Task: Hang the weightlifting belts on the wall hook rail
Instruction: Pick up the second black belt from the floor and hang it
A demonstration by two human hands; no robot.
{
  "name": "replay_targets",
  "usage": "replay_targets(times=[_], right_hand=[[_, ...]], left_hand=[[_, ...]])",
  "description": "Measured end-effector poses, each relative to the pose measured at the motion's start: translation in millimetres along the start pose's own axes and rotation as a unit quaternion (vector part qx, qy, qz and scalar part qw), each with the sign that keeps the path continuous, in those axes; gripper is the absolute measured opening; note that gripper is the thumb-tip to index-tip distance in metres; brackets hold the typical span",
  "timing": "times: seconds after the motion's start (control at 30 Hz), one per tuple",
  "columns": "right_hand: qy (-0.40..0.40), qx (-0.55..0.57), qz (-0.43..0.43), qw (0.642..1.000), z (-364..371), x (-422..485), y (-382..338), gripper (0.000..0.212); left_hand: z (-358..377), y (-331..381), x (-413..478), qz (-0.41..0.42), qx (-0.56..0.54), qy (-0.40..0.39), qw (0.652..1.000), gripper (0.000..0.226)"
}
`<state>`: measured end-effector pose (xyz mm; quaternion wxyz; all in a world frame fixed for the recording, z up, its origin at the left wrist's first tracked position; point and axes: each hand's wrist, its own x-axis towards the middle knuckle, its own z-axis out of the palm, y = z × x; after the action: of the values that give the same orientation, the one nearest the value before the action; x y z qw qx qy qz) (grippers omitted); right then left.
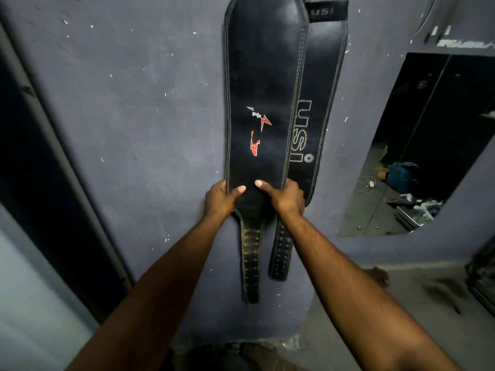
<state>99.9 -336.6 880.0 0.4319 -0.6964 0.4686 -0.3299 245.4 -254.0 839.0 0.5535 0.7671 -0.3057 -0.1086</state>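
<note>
We hold the front belt point(257, 84) near its lower end with both hands. Our left hand point(220, 198) curls round its left edge, thumb laid across the black face; our right hand point(288, 197) clamps the right edge the same way, thumbs nearly meeting. Both forearms reach up and inward, converging at the belt. It hangs upright against the purple wall point(134, 108), its punched strap dangling below our hands, overlapping the USI belt point(316, 84) just behind it. A mirror point(428, 145) sits to the right
</note>
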Motion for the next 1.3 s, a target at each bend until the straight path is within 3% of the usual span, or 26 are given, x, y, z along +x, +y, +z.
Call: replay_targets(times=[0.07, 0.17, 0.43, 0.57, 0.7, 0.73, 0.83, 1.0, 1.2, 1.3], right_hand=[[0.018, -0.017, 0.001, 1.0, -1, 3, -1, 0.065], [0.014, -0.006, -0.007, 1.0, -1, 6, 2, 0.062], [-0.058, -0.019, -0.038, 0.997, -3, 8, 22, 0.055], [-0.119, 0.022, 0.02, 0.992, -8, 8, 43, 0.059], [-0.15, 0.011, 0.12, 0.981, -16, -23, 91, 0.097], [-0.154, 0.018, 0.138, 0.978, -18, -29, 102, 0.097], [-0.173, 0.046, 0.179, 0.967, -27, -66, 132, 0.064], [-0.194, 0.07, 0.213, 0.955, -30, -147, 181, 0.049], [-0.205, 0.065, 0.278, 0.936, -21, -275, 246, 0.018], [-0.226, 0.053, 0.324, 0.917, -17, -333, 294, 0.014]], left_hand=[[8, 2, -1, -0.008, 0.055, 0.043, 0.998, 0.055], [15, 8, -5, -0.013, 0.067, 0.069, 0.995, 0.05], [13, 8, -15, -0.012, -0.003, 0.049, 0.999, 0.04], [11, -3, -28, -0.086, -0.039, -0.004, 0.995, 0.05], [5, -33, -75, -0.152, -0.019, -0.079, 0.985, 0.053], [3, -37, -86, -0.171, -0.026, -0.085, 0.981, 0.055], [-1, -67, -128, -0.211, -0.034, -0.122, 0.969, 0.049], [-7, -113, -221, -0.257, -0.084, -0.176, 0.946, 0.026], [-11, -174, -345, -0.328, -0.089, -0.227, 0.913, 0.036], [-9, -213, -407, -0.384, -0.076, -0.233, 0.89, 0.037]])
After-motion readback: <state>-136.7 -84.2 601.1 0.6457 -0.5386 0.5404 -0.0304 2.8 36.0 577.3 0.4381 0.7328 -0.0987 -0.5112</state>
